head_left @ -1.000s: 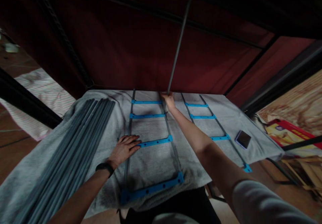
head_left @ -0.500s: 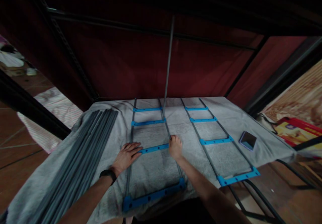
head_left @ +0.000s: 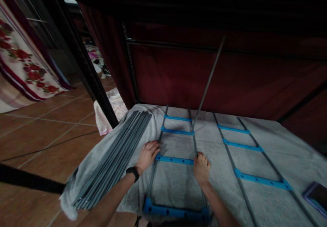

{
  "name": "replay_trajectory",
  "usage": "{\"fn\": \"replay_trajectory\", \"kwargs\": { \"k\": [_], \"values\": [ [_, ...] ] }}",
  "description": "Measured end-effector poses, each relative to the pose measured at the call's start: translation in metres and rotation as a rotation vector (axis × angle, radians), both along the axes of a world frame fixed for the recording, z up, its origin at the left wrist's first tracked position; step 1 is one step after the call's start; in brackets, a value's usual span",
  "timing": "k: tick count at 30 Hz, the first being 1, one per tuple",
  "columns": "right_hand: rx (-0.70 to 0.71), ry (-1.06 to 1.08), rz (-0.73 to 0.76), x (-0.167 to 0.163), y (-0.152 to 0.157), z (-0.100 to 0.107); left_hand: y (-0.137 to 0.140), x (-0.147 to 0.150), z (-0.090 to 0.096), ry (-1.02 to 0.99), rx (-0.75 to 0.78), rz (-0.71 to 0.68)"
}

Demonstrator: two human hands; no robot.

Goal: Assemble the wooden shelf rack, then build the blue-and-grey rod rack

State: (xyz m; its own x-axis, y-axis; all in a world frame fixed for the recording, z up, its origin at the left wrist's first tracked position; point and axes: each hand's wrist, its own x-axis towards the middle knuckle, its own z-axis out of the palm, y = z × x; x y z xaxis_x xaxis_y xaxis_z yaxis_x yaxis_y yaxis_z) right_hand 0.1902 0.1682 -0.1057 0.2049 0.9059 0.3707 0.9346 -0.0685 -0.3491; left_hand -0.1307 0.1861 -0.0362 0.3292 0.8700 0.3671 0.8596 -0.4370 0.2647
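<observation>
A blue crossbar point(head_left: 176, 160) spans a ladder-like frame point(head_left: 176, 131) of grey tubes lying on the grey blanket point(head_left: 176, 182). The left hand point(head_left: 148, 155) lies over the bar's left end, fingers extended, not clamped; the right hand point(head_left: 202, 168) curls at its right end, but whether it grips, I cannot tell. A slanting tube point(head_left: 209, 80) stands at the next bar's right end; a jolt to the frame could topple it, and uneven pressure on soft bedding might skew the crossbar. Left lie bundled tubes point(head_left: 117, 155); right, a second frame point(head_left: 262, 179).
</observation>
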Motion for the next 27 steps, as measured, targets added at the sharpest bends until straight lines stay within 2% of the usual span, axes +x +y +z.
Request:
{"fn": "replay_trajectory", "kwargs": {
  "k": [2,4,6,9,11,14,17,19,23,27],
  "values": [
    [0.009,-0.004,0.006,0.001,0.001,-0.004,-0.003,-0.019,0.004,-0.068,0.048,0.245],
    [0.008,-0.003,0.002,0.002,-0.001,-0.005,-0.009,-0.04,0.005,-0.116,0.065,0.389],
    [-0.002,0.013,0.01,0.002,-0.004,-0.001,-0.014,-0.054,0.002,-0.17,0.057,0.403],
    [-0.05,0.043,0.012,0.005,-0.006,0.01,-0.016,-0.052,-0.002,-0.259,0.03,0.299],
    [-0.108,0.055,-0.031,0.009,-0.004,0.019,-0.011,-0.034,0.0,-0.302,0.021,0.192],
    [-0.192,0.079,-0.07,0.013,0.006,0.031,0.011,0.015,0.009,-0.34,0.001,0.049],
    [-0.274,0.098,-0.064,0.011,0.018,0.039,0.051,0.074,0.017,-0.266,-0.051,-0.003],
    [-0.315,0.082,-0.076,0.005,0.025,0.041,0.084,0.111,0.018,-0.146,-0.125,-0.025],
    [-0.314,0.02,-0.096,-0.003,0.036,0.037,0.143,0.165,0.007,0.044,-0.28,-0.035],
    [-0.279,0.048,-0.103,-0.002,0.043,0.03,0.175,0.191,-0.009,0.084,-0.345,-0.031]
  ]
}}
